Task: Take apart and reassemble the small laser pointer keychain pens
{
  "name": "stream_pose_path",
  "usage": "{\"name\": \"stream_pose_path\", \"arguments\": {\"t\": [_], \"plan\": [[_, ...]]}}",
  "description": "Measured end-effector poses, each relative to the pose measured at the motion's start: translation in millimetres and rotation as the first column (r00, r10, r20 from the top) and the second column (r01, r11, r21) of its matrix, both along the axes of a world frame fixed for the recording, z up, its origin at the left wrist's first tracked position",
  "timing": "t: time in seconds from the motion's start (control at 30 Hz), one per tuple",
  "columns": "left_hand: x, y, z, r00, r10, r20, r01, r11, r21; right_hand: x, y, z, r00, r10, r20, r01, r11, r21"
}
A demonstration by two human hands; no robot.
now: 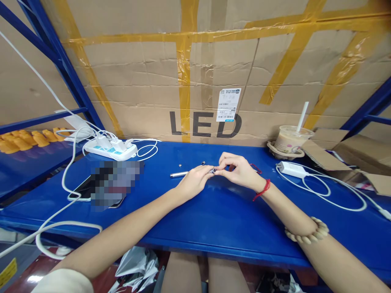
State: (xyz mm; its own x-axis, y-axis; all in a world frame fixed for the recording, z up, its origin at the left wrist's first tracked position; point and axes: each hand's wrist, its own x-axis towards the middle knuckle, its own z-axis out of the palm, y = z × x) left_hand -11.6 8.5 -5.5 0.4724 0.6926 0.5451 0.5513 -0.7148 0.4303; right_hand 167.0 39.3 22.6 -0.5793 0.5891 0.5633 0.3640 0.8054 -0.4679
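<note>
Hidden and unclear parts
The small part (213,170) pinched between the fingertips is too tiny to identify; a blurred patch (114,183) covers the phone.

**Blue shelf, brown cardboard, white cables**

The shelf top (214,219) is deep blue, and the frame bars (65,69) are the same blue. The cardboard wall (137,93) behind is light brown, crossed with yellow-brown tape strips (184,81) and printed with black letters "LED" (205,124). The label (228,104) on it is white with black print and a small blue mark. The power strip (110,149) is white with light blue parts, and the cables (324,191) are white. The small tube (179,174) is silver. The right wrist wears a red string (262,190), the forearm a cream bead bracelet (308,234). The drink cup (290,139) is pale beige with a white straw. The pieces at the far left (24,139) are orange-yellow.
</note>
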Motion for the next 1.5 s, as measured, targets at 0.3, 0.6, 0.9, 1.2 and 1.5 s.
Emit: {"name": "stream_pose_path", "arguments": {"t": [0.3,0.6,0.9,1.2,1.5], "plan": [[4,-3,2.5,0.998,0.055,0.035,-0.053,0.997,-0.048,-2,-4,1.7,0.999,-0.034,0.012,0.034,0.999,-0.028],[7,-4,6.5,0.994,0.056,0.092,-0.041,0.988,-0.151,-2,-1,2.5,0.995,-0.071,-0.070,0.066,0.995,-0.080],[8,0,5.1,0.986,0.069,0.152,-0.040,0.981,-0.189,-3,1,0.3,0.975,-0.132,-0.181,0.111,0.986,-0.125],[6,-3,9.9,0.995,0.078,0.062,-0.064,0.979,-0.195,4,6,3.7,0.976,0.069,-0.207,-0.115,0.969,-0.217],[1,-5,5.3,0.997,0.010,0.080,0.005,0.981,-0.193,0,3,0.8,0.953,0.067,-0.295,-0.155,0.945,-0.287]]}}
